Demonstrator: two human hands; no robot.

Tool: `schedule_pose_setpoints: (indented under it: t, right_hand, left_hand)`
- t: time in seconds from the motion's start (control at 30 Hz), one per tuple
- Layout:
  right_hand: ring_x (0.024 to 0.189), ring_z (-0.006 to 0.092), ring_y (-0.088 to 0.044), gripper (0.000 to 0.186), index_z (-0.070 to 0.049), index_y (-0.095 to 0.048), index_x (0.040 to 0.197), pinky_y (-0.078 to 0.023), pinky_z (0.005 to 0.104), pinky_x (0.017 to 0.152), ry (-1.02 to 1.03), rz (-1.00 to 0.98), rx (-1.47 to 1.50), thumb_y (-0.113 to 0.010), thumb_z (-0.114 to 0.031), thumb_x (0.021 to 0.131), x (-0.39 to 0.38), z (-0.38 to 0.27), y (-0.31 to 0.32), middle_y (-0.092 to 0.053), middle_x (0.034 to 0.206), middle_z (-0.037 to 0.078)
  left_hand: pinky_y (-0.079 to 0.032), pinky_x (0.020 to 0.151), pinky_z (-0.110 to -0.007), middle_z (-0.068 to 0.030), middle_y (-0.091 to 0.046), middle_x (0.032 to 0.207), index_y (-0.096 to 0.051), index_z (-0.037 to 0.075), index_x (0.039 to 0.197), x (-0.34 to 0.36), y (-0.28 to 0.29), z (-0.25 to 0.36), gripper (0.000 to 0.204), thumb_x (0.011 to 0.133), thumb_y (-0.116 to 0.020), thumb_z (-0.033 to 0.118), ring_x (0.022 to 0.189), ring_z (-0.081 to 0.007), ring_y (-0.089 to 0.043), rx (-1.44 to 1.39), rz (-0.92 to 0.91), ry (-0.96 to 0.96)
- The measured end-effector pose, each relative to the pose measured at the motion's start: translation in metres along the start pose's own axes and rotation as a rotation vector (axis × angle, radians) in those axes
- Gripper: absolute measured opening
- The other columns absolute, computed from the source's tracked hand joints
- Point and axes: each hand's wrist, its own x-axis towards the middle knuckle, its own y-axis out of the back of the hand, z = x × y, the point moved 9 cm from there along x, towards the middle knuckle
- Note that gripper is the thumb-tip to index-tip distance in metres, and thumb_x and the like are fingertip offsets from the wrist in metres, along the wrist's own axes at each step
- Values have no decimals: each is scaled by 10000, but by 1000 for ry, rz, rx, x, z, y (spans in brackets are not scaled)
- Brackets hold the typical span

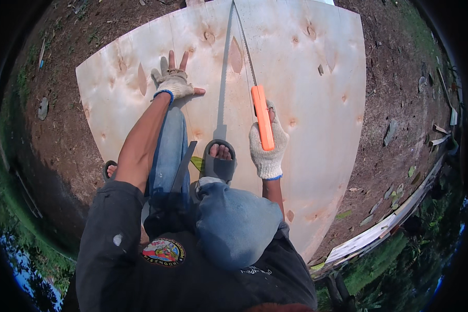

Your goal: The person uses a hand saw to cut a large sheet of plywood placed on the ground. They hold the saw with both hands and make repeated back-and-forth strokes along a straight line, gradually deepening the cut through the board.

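A pale plywood sheet [317, 125] with brown knots spreads out beneath me. My right hand [269, 140], in a white knitted glove, is closed around the orange handle of a handsaw [262, 118]. The saw's narrow toothed blade points away from me toward the sheet's far edge, and its shadow falls to the left. My left hand [174, 82], in a fingerless white glove with a blue cuff, presses on the plywood with its fingers spread. Faint lines run along the sheet near both hands. My sandalled foot [220, 158] rests on the plywood between my arms.
Brown bare soil [395, 104] with scattered dry leaves surrounds the sheet. Long pale boards [369, 236] lie on the ground at the lower right. A green leaf [197, 163] sits beside my foot. My other sandal [109, 169] is at the sheet's left edge.
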Motion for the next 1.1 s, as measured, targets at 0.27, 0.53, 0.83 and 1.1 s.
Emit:
schedule_pose_setpoints:
  t: [0.27,0.53,0.83,1.1]
  right_hand:
    - [750,177,-665,511,24,-582,1412,-552,286,786,-75,-56,78,-623,2,903,28,22,-24,-750,1033,154]
    - [717,333,-702,538,11,-576,1413,-562,346,703,-26,-87,22,-606,-15,877,41,13,-31,-725,968,165]
    - [814,280,-736,564,34,-546,1432,-576,317,773,-43,1,60,-632,-7,876,13,24,-7,-731,1116,181]
    - [703,311,-676,522,-1,-569,1413,-545,338,696,82,85,4,-600,-33,893,-6,-6,12,-699,948,182]
  left_hand:
    - [-20,1193,-750,-170,94,1746,-11,343,1683,6,-10,-3,1480,539,-807,838,1596,-449,55,-22,75,-35]
    - [-20,1185,-762,-157,119,1745,-9,353,1682,5,-11,-5,1479,537,-807,842,1596,-448,56,-8,112,-26]
    - [-22,1202,-736,-184,136,1737,30,331,1681,4,-6,0,1488,563,-843,779,1591,-465,73,10,7,-8]
    - [-30,1195,-751,-163,104,1746,-5,339,1683,6,-12,-3,1491,533,-800,856,1598,-445,40,29,51,-9]
